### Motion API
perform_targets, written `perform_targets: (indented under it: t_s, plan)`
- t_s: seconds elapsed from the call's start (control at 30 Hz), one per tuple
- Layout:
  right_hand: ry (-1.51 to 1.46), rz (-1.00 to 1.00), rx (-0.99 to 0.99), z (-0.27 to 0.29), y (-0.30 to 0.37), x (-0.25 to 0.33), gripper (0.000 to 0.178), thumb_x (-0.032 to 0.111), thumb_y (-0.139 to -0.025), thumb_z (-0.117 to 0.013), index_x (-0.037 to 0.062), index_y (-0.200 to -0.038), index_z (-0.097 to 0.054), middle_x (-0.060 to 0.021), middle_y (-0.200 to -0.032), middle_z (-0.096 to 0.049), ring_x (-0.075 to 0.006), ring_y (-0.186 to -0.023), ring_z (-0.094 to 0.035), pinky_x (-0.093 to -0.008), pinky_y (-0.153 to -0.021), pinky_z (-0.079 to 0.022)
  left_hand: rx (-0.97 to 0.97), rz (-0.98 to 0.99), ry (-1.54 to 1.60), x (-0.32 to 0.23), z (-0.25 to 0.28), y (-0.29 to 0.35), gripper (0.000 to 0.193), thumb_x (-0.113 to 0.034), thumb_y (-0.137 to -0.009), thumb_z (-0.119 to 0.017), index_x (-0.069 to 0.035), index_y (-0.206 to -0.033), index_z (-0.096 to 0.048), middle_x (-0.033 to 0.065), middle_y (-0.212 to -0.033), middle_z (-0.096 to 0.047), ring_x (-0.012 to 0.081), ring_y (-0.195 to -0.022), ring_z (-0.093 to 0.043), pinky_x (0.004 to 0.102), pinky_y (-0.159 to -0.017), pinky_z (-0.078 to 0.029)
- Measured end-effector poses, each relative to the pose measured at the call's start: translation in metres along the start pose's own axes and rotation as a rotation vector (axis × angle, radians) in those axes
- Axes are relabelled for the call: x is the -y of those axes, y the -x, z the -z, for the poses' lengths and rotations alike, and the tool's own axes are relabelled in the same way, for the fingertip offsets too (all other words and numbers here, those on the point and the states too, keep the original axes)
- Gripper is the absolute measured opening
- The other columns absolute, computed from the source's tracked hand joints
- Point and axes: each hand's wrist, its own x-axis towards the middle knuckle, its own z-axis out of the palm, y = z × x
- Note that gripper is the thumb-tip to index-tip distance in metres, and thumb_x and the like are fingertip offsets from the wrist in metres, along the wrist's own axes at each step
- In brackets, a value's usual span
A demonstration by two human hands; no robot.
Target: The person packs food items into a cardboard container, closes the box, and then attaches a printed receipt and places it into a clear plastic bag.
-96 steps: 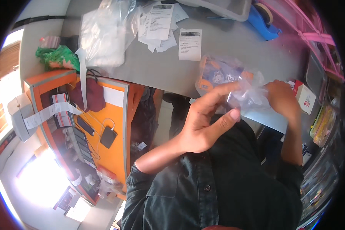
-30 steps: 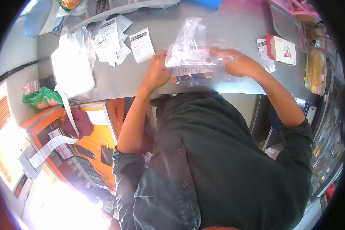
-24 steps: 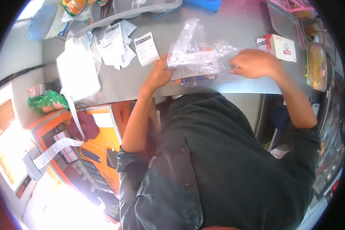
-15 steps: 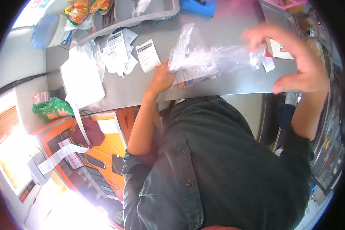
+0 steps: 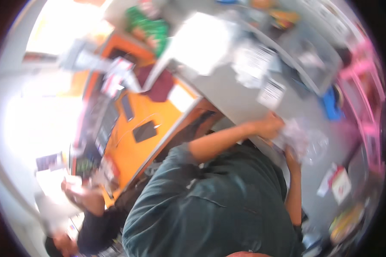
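Observation:
A crumpled clear plastic bag [image 5: 304,139], with something pale inside it, is at the near edge of the grey metal counter [image 5: 233,92]. My left hand [image 5: 269,125] is closed on the bag's left side. Lower down, my right hand [image 5: 292,162] grips the bag's near side, its fingers partly hidden and blurred. Just beyond my left hand lies a printed paper slip [image 5: 271,93]. More slips [image 5: 257,62] sit in a bunch farther off. Motion smears the whole picture, so the bag's contents cannot be made out.
A grey plastic bin [image 5: 304,70] and a pink rack [image 5: 364,107] line the counter's far side. A white bag [image 5: 201,43] lies at its left end. The orange desk [image 5: 163,122] at left bears a phone [image 5: 127,108]. Another person [image 5: 98,222] is at lower left.
The view has swung toward the left, bringing more of the orange desk and another person into sight. My right hand, earlier raised and open above the counter, has come down to the plastic bag.

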Motion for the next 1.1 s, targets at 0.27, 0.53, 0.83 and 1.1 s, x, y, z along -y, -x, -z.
perform_targets:
  t_s: [0.27, 0.53, 0.83, 1.1]
  plan:
    - [-0.228, -0.257, 0.226, 0.032, -0.049, 0.028, 0.041, 0.016, -0.092, -0.067, -0.0039, -0.126, -0.056, -0.0209, -0.125, -0.060, -0.0344, -0.120, -0.052, -0.0436, -0.107, -0.037, -0.481, 0.001, -0.229, -0.006, -0.016, 0.047, 0.033, -0.017, -0.063, -0.076, -0.006, -0.092, -0.067, 0.0115, -0.113, -0.062, 0.0352, -0.108, -0.057, 0.0467, -0.095, -0.035]
    - [-0.438, -0.255, 0.253, 0.025, -0.104, 0.074, 0.035, 0.009, -0.089, -0.063, -0.0051, -0.121, -0.060, -0.0201, -0.125, -0.060, -0.0314, -0.116, -0.056, -0.0415, -0.099, -0.043, -0.659, 0.127, 0.174, -0.024, 0.008, 0.091, 0.044, 0.002, -0.053, -0.076, 0.003, -0.096, -0.066, 0.0176, -0.112, -0.063, 0.0409, -0.102, -0.058, 0.0452, -0.088, -0.049]
    - [-0.119, 0.593, 0.217, -0.099, -0.184, 0.191, 0.035, 0.010, -0.083, -0.065, -0.0011, -0.116, -0.063, -0.0200, -0.128, -0.058, -0.0410, -0.119, -0.053, -0.0510, -0.111, -0.031, -1.142, 0.472, -0.198, -0.032, 0.042, 0.299, 0.076, -0.035, -0.066, -0.086, -0.003, -0.128, -0.058, 0.0195, -0.141, -0.047, 0.0415, -0.136, -0.036, 0.0544, -0.113, -0.027]
    - [-0.546, 0.418, 0.747, -0.171, -0.209, 0.369, 0.036, 0.009, -0.083, -0.066, 0.0014, -0.119, -0.061, -0.0166, -0.123, -0.060, -0.0339, -0.118, -0.054, -0.0456, -0.107, -0.037, -1.270, 0.710, -0.202, 0.027, 0.029, 0.384, 0.077, -0.037, -0.067, -0.084, -0.004, -0.131, -0.055, 0.0193, -0.141, -0.047, 0.0394, -0.137, -0.035, 0.0613, -0.114, -0.019]
